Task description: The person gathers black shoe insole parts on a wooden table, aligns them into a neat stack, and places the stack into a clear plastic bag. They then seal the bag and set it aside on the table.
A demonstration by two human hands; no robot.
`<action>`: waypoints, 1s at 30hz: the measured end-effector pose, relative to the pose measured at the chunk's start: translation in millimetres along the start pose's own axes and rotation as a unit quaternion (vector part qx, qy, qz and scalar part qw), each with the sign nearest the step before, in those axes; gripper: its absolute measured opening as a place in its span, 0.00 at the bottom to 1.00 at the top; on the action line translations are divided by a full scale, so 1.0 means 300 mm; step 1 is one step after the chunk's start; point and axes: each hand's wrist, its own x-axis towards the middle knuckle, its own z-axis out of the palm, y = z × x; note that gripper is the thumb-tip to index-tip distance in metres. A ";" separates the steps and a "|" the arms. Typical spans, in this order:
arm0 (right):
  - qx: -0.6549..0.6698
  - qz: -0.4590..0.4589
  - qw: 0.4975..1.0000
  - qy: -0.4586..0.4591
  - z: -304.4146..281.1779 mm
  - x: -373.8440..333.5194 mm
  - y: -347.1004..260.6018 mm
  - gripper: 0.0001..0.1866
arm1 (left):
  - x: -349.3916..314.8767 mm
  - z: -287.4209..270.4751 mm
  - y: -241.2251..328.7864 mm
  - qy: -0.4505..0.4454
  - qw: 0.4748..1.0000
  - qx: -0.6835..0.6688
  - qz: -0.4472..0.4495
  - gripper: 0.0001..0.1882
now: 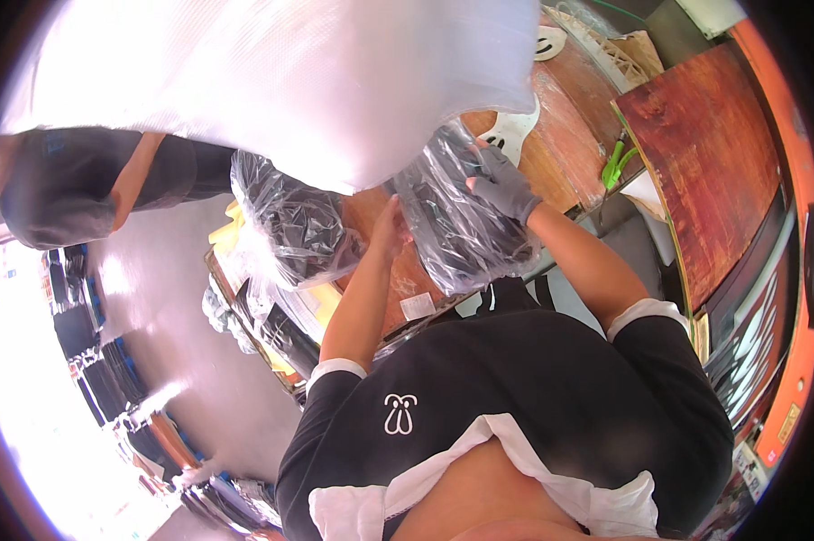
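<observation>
A dark bundle in clear plastic wrap (465, 221) lies before me on a reddish-brown wooden table (407, 281). My left hand (389, 230), bare, grips its left side, with its fingertips partly hidden at the edge. On its upper right side rests my right hand (506, 183) in a grey glove with bare fingertips, fingers bent against the wrap. To the left sits a second dark bundle in clear plastic (300, 225). A large whitish translucent plastic sheet or bag (271, 72), blurred and close, covers the upper view and hides part of the table.
Green-handled scissors or snips (617, 165) lie by a reddish wooden board (709, 153) on the right. A white cut-out shape (512, 131) is beyond the bundle. Another person in dark clothing (64, 185) stands at the left. Dark stacks (123, 374) line the floor at far left.
</observation>
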 end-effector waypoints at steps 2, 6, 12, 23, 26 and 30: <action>0.033 0.011 0.999 -0.026 -0.014 0.007 0.043 0.38 | 0.015 -0.052 -0.037 -0.026 0.995 -0.092 -0.011 0.25; 0.224 0.044 0.973 -0.041 -0.018 0.009 0.132 0.39 | 0.107 -0.100 -0.164 -0.007 0.990 -0.133 0.053 0.20; 0.263 0.181 0.947 -0.046 -0.025 0.017 0.251 0.34 | 0.283 -0.024 -0.243 0.140 0.906 0.390 0.084 0.17; 0.399 0.317 0.853 -0.111 -0.137 0.082 0.278 0.27 | 0.079 0.303 -0.115 0.181 0.950 0.059 0.246 0.23; 0.372 0.332 0.859 -0.119 -0.147 0.100 0.264 0.26 | 0.097 0.306 -0.107 0.181 0.960 0.094 0.191 0.26; 0.388 0.315 0.851 -0.159 -0.160 0.116 0.268 0.27 | 0.058 0.314 -0.068 0.153 0.965 0.127 0.170 0.31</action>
